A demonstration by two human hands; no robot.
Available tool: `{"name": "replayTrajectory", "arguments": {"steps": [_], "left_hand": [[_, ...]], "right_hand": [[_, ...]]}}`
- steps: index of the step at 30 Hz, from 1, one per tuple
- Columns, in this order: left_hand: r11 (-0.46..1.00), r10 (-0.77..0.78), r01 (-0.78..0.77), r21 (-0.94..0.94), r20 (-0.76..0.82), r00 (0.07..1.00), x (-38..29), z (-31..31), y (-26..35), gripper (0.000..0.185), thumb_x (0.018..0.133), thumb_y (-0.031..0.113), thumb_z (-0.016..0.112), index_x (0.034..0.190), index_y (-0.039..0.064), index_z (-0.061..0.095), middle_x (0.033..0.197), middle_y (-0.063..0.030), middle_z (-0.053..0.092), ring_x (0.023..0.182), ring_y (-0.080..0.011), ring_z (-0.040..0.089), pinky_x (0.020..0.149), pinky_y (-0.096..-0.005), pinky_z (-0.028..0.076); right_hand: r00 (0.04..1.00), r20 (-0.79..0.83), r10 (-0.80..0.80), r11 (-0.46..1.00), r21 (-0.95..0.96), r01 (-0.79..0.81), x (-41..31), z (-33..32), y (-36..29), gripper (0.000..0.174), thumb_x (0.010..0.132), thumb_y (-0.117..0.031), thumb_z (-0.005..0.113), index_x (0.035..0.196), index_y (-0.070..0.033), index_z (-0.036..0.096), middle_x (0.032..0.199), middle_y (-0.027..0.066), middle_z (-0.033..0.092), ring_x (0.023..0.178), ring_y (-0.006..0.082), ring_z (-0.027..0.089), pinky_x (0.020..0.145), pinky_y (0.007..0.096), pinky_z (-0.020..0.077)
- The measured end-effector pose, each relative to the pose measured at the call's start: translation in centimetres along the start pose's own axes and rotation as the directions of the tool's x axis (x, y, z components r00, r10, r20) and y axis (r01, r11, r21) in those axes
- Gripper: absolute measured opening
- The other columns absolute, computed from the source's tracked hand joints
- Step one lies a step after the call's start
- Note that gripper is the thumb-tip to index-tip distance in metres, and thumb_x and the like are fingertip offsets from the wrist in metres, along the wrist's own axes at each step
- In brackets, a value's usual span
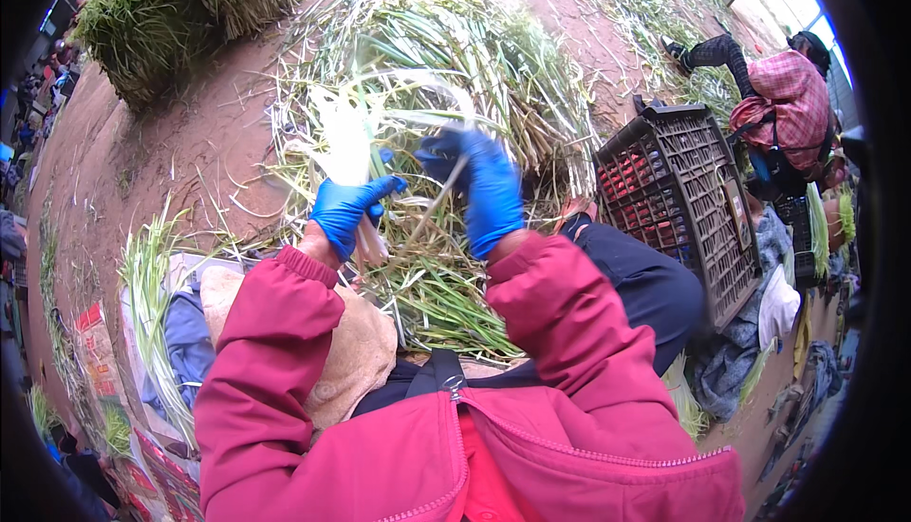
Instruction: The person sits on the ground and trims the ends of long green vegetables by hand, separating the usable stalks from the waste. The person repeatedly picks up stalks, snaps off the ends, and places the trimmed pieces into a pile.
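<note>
My left hand (343,212), in a blue glove, grips a bunch of pale leafy stalks (343,141). Their upper part is washed out by glare, and their light lower ends stick out below the fist. To its right, my blue-gloved right hand (484,180) is blurred, with curled fingers around a thin, dry-looking leaf strip (435,203) that hangs down to the left. Beyond both hands lies a large heap of long green leafy stalks (455,59). More loose green leaves (448,301) lie below the hands, close to my lap.
A dark plastic crate (704,202) stands right of my knee, with something red visible through its side. Past it is a person in a checked top (786,105). Stalks (153,308) lie by a blue cloth (186,333) at left. Upright green bundles (149,31) stand farther off on reddish ground (178,137).
</note>
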State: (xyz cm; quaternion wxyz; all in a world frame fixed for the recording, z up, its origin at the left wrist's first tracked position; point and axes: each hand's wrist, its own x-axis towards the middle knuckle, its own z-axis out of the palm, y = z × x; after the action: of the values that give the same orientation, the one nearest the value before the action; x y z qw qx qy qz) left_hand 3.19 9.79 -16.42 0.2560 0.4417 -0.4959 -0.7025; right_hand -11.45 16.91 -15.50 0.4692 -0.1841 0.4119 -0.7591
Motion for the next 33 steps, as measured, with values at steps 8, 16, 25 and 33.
{"name": "replayTrajectory", "arguments": {"steps": [8, 16, 25, 33], "left_hand": [[0.941, -0.005, 0.037, 0.336, -0.094, 0.996, 2.1, -2.2, -5.2, 0.026, 0.065, 0.009, 0.065, 0.089, 0.003, 0.059, 0.068, -0.0059, 0.058, 0.053, -0.0115, 0.055, 0.047, -0.0243, 0.044], [0.848, -0.286, 0.19, 0.494, 0.126, 0.95, 1.7, -2.7, -5.2, 0.036, 0.068, 0.013, 0.064, 0.102, 0.007, 0.054, 0.088, -0.0059, 0.06, 0.075, -0.0171, 0.06, 0.063, -0.0308, 0.046], [0.999, 0.019, 0.006, -0.047, 0.509, 0.86, -1.2, -1.0, -1.2, 0.072, 0.07, 0.031, 0.063, 0.124, 0.0, 0.029, 0.12, -0.0114, 0.043, 0.111, -0.0208, 0.043, 0.085, -0.0254, 0.036], [0.97, -0.091, 0.2, -0.141, 0.548, 0.831, -1.8, -1.2, -1.2, 0.053, 0.075, 0.023, 0.06, 0.116, -0.004, 0.038, 0.1, -0.0117, 0.055, 0.077, -0.0142, 0.055, 0.065, -0.0208, 0.044]], "right_hand": [[0.807, 0.069, -0.586, 0.809, 0.001, 0.588, 3.2, -8.2, -22.6, 0.025, 0.084, -0.018, 0.046, 0.105, -0.005, 0.053, 0.081, 0.0075, 0.058, 0.054, 0.0067, 0.045, 0.049, 0.0184, 0.0415], [0.938, 0.205, -0.279, 0.939, 0.263, 0.222, 5.4, -8.1, -24.2, 0.019, 0.084, -0.013, 0.046, 0.098, -0.002, 0.052, 0.067, 0.0022, 0.056, 0.064, 0.012, 0.058, 0.052, 0.0235, 0.0478], [0.937, 0.238, 0.257, 0.921, 0.234, -0.312, 6.5, 0.8, -6.4, 0.024, 0.084, -0.017, 0.046, 0.102, -0.001, 0.047, 0.068, -0.0049, 0.046, 0.046, -0.0004, 0.039, 0.034, 0.0129, 0.0267], [0.985, 0.148, 0.084, 0.972, 0.206, -0.114, 9.0, 4.3, 0.4, 0.019, 0.083, -0.02, 0.046, 0.093, -0.005, 0.053, 0.083, 0.0067, 0.059, 0.069, 0.0148, 0.056, 0.06, 0.0247, 0.042]]}}
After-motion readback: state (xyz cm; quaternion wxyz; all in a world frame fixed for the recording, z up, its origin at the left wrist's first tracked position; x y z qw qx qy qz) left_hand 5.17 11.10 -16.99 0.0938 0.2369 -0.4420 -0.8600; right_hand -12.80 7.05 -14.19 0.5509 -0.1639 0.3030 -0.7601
